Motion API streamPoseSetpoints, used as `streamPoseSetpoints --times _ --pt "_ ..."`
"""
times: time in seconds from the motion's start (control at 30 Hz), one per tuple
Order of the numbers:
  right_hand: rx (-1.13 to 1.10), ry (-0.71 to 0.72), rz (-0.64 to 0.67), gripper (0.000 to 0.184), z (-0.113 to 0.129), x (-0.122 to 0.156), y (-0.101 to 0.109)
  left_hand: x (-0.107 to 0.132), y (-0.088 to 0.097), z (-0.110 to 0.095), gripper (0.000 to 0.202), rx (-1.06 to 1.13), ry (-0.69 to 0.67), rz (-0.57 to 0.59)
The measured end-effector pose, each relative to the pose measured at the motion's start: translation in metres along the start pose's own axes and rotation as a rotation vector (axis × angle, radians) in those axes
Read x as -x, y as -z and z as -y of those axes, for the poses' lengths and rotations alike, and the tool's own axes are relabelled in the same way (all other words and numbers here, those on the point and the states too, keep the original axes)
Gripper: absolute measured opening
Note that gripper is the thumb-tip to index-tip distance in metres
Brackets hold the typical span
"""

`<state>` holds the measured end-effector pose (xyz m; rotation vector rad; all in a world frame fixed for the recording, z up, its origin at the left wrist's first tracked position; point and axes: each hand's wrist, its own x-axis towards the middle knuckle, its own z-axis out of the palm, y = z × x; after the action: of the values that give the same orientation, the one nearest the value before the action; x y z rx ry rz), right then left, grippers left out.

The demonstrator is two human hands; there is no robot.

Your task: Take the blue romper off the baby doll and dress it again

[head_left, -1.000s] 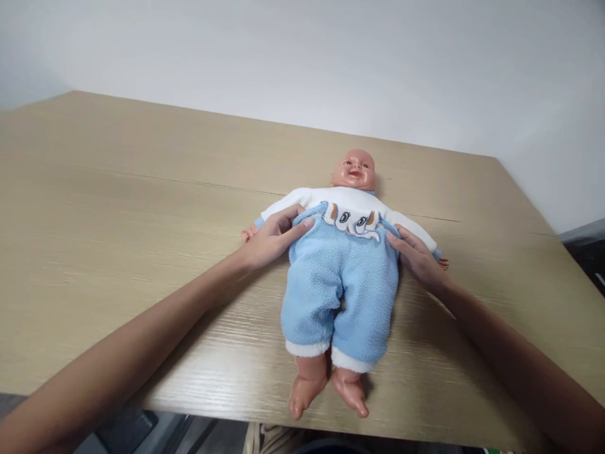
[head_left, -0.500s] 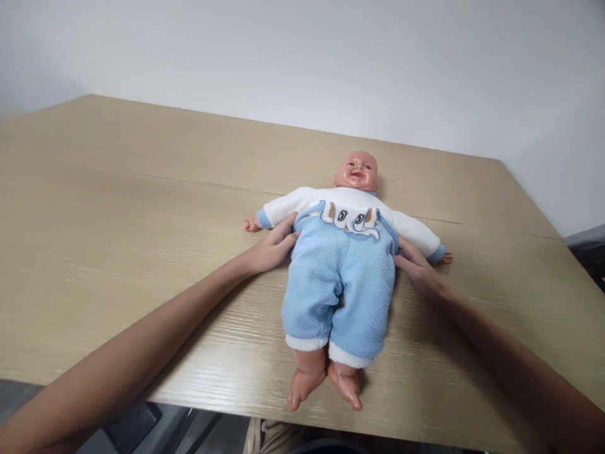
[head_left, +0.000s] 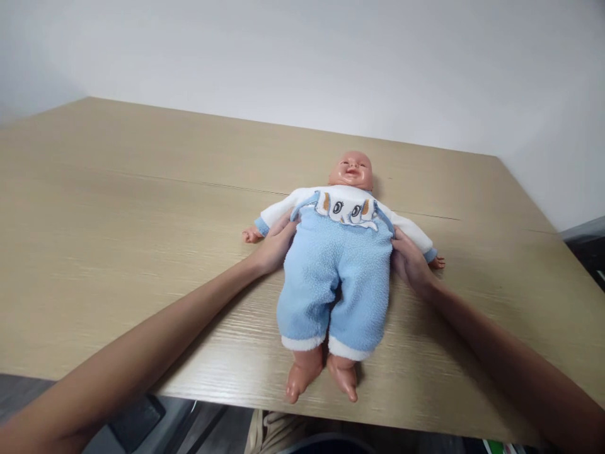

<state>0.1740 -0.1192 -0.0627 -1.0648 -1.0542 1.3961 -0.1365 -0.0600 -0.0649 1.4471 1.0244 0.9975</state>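
Observation:
A baby doll [head_left: 338, 265] lies on its back on the wooden table, head toward the wall and bare feet toward me. It wears blue fleece overalls with an elephant face on the bib [head_left: 350, 209] and a white long-sleeved top with blue cuffs. My left hand [head_left: 278, 243] grips the doll's side at the waist, its fingertips partly hidden beside the overalls. On the opposite side, my right hand [head_left: 410, 255] holds the waist with the thumb at the fleece and the other fingers partly out of sight. Both doll arms are spread outward.
The light wooden table [head_left: 142, 233] has a seam running across it and meets a white wall [head_left: 302, 63] at the back. Below the front edge are a dark object [head_left: 137, 422] and beige cloth [head_left: 274, 432]. Something dark [head_left: 586, 249] stands beyond the right edge.
Both hands have closed in more firmly on the doll's waist. The bib and sleeves have shifted slightly toward the head, and the doll's arms sit a little closer in.

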Motion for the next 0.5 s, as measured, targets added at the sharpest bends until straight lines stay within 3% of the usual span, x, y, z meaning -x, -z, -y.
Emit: streamPoseSetpoints --times 0.27,0.5 --pt "0.091 0.076 -0.06 0.015 -0.005 -0.002 0.011 -0.008 0.006 0.001 0.039 0.158 -0.027 0.035" --pt "0.231 0.189 -0.044 0.017 0.004 0.004 0.017 -0.009 0.002 -0.023 0.05 0.001 -0.171 0.045"
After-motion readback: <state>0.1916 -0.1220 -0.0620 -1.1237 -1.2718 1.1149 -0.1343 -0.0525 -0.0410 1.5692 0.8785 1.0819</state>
